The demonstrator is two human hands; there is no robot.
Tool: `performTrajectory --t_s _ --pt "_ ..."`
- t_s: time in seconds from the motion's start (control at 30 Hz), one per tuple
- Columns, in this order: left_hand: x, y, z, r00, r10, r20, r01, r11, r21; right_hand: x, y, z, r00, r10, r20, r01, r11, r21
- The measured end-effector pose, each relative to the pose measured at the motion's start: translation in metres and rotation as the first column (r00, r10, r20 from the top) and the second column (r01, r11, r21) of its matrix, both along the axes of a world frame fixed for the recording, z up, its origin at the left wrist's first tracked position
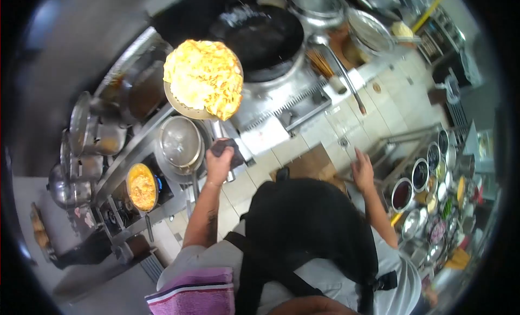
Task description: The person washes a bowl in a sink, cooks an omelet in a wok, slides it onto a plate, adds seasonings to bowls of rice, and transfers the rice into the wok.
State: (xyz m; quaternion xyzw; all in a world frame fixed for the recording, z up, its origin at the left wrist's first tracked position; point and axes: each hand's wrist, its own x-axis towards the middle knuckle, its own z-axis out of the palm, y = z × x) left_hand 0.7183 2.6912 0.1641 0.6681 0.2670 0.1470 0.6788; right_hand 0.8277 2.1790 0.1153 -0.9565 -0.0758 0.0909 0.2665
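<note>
Closed round a dark cloth (pixel 236 152) on the handle of a strainer-like pan, my left hand (pixel 219 162) is at the centre left. The pan (pixel 187 110) carries a heap of yellow-orange cooked food (pixel 205 77), which looks like egg. Below it, a round mesh strainer (pixel 180 141) rests over a pot. Out to the right, my right hand (pixel 362 169) hangs above the floor beside the ingredient counter, fingers apart, holding nothing.
A large black wok (pixel 265 41) is at the top, with a ladle (pixel 344 76) to its right. Lower left, a small pan (pixel 142 187) of orange food sits by a blue flame. Bowls of ingredients, one with red sauce (pixel 402 194), fill the right counter.
</note>
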Motion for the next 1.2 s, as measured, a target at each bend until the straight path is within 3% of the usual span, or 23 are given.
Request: performTrajectory --t_s 0.07,0.1,0.13,0.2,0.23,0.33,0.53,0.6,0.67,0.73,0.77,0.8,0.83,0.87,0.9,0.93,1.0,1.03,1.07,1.13,1.2 --pt "0.020 0.020 -0.029 0.995 -0.039 0.095 0.010 0.958 0.288 -0.019 -0.013 -0.026 0.983 0.073 0.168 -0.073 0.997 -0.006" --pt "0.031 0.021 -0.026 0.995 -0.041 0.089 0.024 0.983 0.183 -0.028 -0.014 -0.032 0.995 0.027 0.099 -0.031 0.999 0.038" --pt "0.041 0.016 -0.013 0.996 0.075 0.051 -0.073 0.997 -0.026 -0.034 -0.015 -0.032 1.000 -0.017 0.025 0.015 0.998 0.066" --pt "0.050 0.009 0.013 0.986 0.132 0.100 -0.109 0.972 -0.206 -0.049 -0.024 -0.033 0.994 0.040 0.104 -0.046 0.997 0.061" --pt "0.043 -0.001 0.046 0.993 0.115 0.011 -0.109 0.960 -0.257 -0.057 -0.031 -0.032 0.984 0.087 0.155 -0.096 0.994 0.055" --pt "0.016 -0.012 0.049 0.997 0.080 -0.025 -0.083 0.943 -0.321 -0.091 -0.056 -0.025 1.000 -0.004 -0.003 0.005 0.995 0.104" --pt "-0.016 -0.048 0.030 0.998 0.024 -0.064 -0.048 0.912 -0.407 -0.152 -0.117 -0.052 0.980 -0.140 -0.142 0.138 0.990 -0.025" --pt "-0.023 -0.060 0.027 0.997 0.002 -0.078 -0.028 0.940 -0.339 -0.168 -0.128 -0.049 0.977 -0.112 -0.179 0.104 0.993 -0.054" --pt "-0.027 -0.082 0.025 0.984 0.007 -0.176 -0.042 0.979 -0.200 -0.186 -0.134 -0.048 0.983 -0.153 -0.101 0.150 0.988 -0.037" --pt "-0.028 -0.114 0.033 0.985 -0.045 -0.167 0.032 0.996 -0.080 -0.201 -0.132 -0.030 0.967 -0.220 -0.127 0.227 0.973 0.040" --pt "-0.027 -0.117 0.025 0.976 -0.162 -0.149 0.150 0.985 -0.085 -0.216 -0.133 -0.039 0.971 -0.238 0.019 0.235 0.968 0.089" --pt "-0.026 -0.109 0.017 0.927 -0.335 -0.169 0.328 0.942 -0.070 -0.230 -0.133 -0.028 0.940 -0.327 -0.099 0.337 0.935 0.110" --pt "-0.025 -0.135 0.022 0.948 -0.288 -0.138 0.294 0.955 0.025 -0.248 -0.139 -0.056 0.919 -0.376 -0.122 0.387 0.918 0.088" --pt "-0.013 -0.121 0.002 0.857 -0.487 -0.169 0.483 0.873 -0.069 -0.264 -0.137 -0.053 0.885 -0.456 -0.095 0.465 0.875 0.132" --pt "-0.005 -0.137 0.005 0.789 -0.608 -0.092 0.606 0.794 -0.047 -0.283 -0.137 -0.047 0.860 -0.507 -0.060 0.509 0.842 0.180" --pt "0.012 -0.157 0.009 0.623 -0.782 -0.032 0.782 0.620 0.071 -0.314 -0.145 -0.052 0.809 -0.583 -0.070 0.585 0.791 0.177" --pt "0.031 -0.225 0.026 0.412 -0.911 -0.005 0.908 0.410 0.085 -0.353 -0.152 -0.067 0.678 -0.731 0.073 0.672 0.657 0.341" --pt "0.023 -0.220 0.027 0.360 -0.932 0.048 0.913 0.363 0.186 -0.387 -0.133 -0.045 0.546 -0.823 0.155 0.731 0.559 0.390" --pt "0.021 -0.278 0.055 0.289 -0.956 -0.040 0.957 0.289 0.013 -0.407 -0.141 -0.043 0.500 -0.854 0.144 0.763 0.513 0.394" --pt "0.024 -0.340 0.063 0.096 -0.993 -0.061 0.995 0.095 0.028 -0.458 -0.132 -0.028 -0.081 -0.993 -0.085 0.924 -0.106 0.366" --pt "0.014 -0.402 0.060 -0.093 -0.995 -0.030 0.994 -0.095 0.060 -0.523 -0.142 -0.041 -0.442 -0.887 0.131 0.865 -0.383 0.325"
